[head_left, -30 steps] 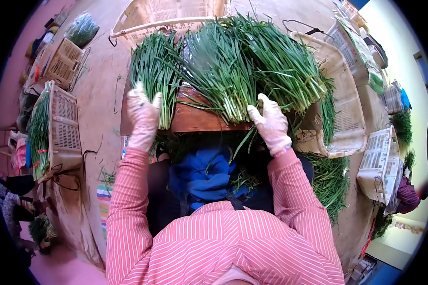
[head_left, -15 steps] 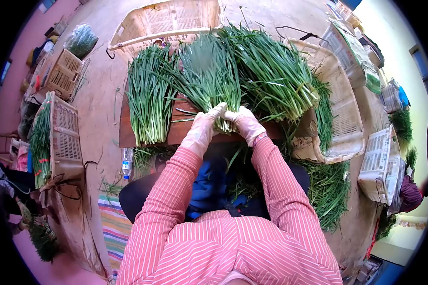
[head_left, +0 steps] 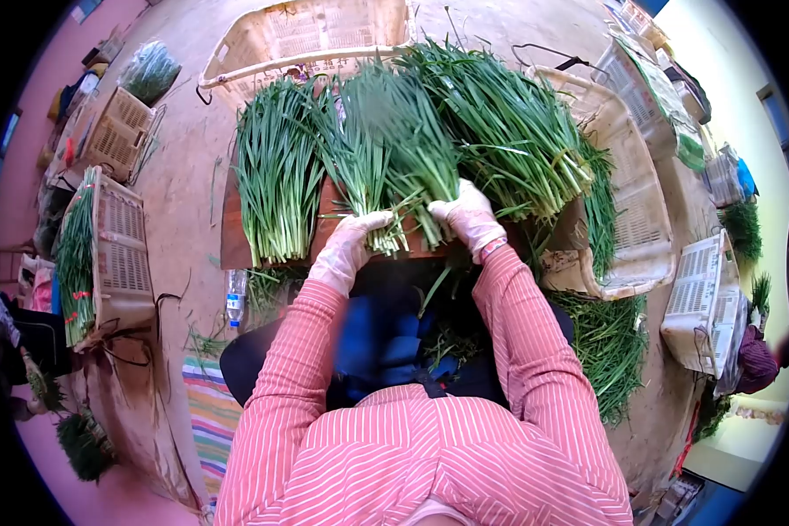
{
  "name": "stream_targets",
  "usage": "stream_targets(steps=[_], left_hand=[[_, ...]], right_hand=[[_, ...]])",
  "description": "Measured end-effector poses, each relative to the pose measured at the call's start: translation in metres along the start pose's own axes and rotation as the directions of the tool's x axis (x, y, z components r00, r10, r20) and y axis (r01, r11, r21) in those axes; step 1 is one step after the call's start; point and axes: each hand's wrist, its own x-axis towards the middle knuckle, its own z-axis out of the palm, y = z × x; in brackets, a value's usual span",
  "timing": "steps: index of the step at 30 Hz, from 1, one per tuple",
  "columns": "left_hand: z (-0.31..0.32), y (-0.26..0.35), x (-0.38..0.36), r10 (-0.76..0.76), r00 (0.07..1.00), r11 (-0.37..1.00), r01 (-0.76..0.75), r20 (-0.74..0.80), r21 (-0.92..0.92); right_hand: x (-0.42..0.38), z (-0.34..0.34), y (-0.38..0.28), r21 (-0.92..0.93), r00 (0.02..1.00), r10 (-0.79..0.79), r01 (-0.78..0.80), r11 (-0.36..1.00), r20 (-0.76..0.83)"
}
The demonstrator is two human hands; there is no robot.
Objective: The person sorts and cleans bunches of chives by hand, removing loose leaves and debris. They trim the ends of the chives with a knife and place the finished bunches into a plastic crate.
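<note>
Both my hands wear pale, thin gloves. My left hand (head_left: 349,248) is closed around the cut ends of a bunch of garlic chives (head_left: 357,167), which lies on the brown board (head_left: 329,230). My right hand (head_left: 472,219) grips the stems of a second bunch of garlic chives (head_left: 425,149), its leaves pointing away from me. A gap shows between the two bunches at the stem ends. Left of them lies a neat pile of garlic chives (head_left: 276,184); a larger pile of garlic chives (head_left: 508,131) lies to the right.
Beyond the board stands a plastic crate (head_left: 302,61), with another crate (head_left: 636,202) on the right. Loose greens (head_left: 605,351) lie below that one. A water bottle (head_left: 235,298) stands left of my knee, near a striped mat (head_left: 209,421). Further crates line both sides.
My hands were close together on one bunch and have moved apart. The left has gone left and the right has gone right, each with part of the garlic chives.
</note>
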Motion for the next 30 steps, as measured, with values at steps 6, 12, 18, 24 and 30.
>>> stream_targets(steps=[6,12,18,24,30], left_hand=[[-0.012,-0.003,0.001,0.014,1.000,1.000,-0.014,-0.004,0.007],[-0.010,-0.005,0.002,-0.020,1.000,0.999,0.021,0.017,-0.035],[0.012,-0.003,0.006,-0.054,0.998,0.986,0.048,-0.028,-0.158],[0.012,-0.007,0.012,-0.035,0.999,0.999,0.035,-0.020,-0.030],[0.001,-0.003,-0.090,-0.082,0.988,0.992,0.093,0.129,-0.082]], right_hand=[[0.002,-0.009,0.008,-0.055,0.997,0.046,-0.050,0.997,-0.061],[-0.052,0.016,-0.034,-0.816,0.871,-0.447,0.101,0.569,-0.204],[-0.027,0.041,-0.031,-0.899,0.842,-0.538,0.203,0.388,-0.042],[0.002,0.044,-0.015,-0.936,0.790,-0.613,0.212,0.281,-0.005],[0.023,0.024,-0.001,-0.929,0.827,-0.554,0.123,0.348,-0.098]])
